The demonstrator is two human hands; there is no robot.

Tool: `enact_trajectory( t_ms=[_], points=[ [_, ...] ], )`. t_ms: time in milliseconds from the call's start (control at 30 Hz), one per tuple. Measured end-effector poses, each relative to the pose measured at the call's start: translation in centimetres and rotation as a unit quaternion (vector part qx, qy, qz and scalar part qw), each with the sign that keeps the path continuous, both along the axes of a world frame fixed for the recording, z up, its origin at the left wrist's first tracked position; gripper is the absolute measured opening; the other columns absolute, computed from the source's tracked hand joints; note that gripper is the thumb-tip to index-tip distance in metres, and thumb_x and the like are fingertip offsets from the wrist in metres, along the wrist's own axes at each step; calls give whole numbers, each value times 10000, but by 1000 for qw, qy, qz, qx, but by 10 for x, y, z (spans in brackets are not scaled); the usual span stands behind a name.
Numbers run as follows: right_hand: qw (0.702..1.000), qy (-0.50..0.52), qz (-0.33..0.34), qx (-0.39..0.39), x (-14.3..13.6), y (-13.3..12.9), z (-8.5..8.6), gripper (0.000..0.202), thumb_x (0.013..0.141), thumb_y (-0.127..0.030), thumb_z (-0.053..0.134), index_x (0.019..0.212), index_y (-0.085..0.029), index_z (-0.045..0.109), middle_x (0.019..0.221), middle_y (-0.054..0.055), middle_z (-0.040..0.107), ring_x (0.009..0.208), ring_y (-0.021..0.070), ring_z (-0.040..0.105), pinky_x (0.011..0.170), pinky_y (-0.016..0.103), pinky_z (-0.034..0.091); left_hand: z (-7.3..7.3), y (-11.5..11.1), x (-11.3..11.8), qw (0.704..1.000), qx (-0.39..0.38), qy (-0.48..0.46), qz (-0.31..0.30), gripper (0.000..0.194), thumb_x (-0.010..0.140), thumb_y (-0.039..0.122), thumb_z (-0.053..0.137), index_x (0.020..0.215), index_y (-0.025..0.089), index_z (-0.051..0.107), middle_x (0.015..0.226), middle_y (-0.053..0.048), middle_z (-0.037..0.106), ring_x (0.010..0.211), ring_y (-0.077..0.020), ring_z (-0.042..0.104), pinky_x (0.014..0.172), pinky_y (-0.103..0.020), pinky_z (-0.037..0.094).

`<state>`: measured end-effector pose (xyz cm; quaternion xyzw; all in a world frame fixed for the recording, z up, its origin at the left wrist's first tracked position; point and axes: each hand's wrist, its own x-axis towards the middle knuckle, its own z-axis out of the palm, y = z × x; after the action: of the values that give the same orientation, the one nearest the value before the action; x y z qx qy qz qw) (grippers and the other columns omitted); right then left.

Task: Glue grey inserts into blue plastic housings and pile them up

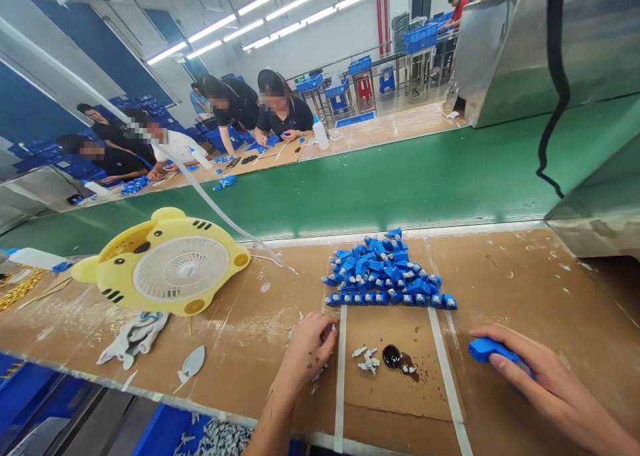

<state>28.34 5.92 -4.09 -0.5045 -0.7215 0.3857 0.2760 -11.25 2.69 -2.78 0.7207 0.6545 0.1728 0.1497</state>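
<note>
Head view, and I read clock places from the middle of the card (390, 399): the right hand (545, 369) is at 3 o'clock, pinching a blue part (487, 350) between thumb and fingers, its near end out toward the card. The left hand (305, 346) is at 10 o'clock, thumb and forefinger curled close together; a speck of something pale shows at the tips, but I cannot tell whether they grip it. Between the hands, on the card, lie a few pale bits (369, 361), with a black dish (391, 357) just right of them and a dark stain (411, 369) beside that. I judge a light hold along the blue part's long sides best, its end left bare; a small bit is best taken by its edges, square to the fingers. The dish looks wet and easy to knock, so I would want both wrists clear of it, and the fingers dry. At 12 o'clock a row (357, 299) of blue parts fronts a loose pile (377, 266); one set down there wants a gentle touch, lest the heap slide. Farther out, the yellow fan (117, 279) sits at 10 o'clock, and beyond the green belt (350, 183) people work at another bench.
</note>
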Motion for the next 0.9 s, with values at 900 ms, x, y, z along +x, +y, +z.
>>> enact_trajectory(
  t_ms=[900],
  points=[
    [982, 173, -13, -71, -94, -10, -16, 514, 964, -623, 420, 645, -224, 480, 577, -26, 472, 554, 150, 433, 557, 285, 340, 0, -1, 76, 956, 128, 56, -260, 323, 998, 101, 400, 759, 213, 586, 619, -2, 654, 557, -181, 638, 520, -268, 473]
  ],
)
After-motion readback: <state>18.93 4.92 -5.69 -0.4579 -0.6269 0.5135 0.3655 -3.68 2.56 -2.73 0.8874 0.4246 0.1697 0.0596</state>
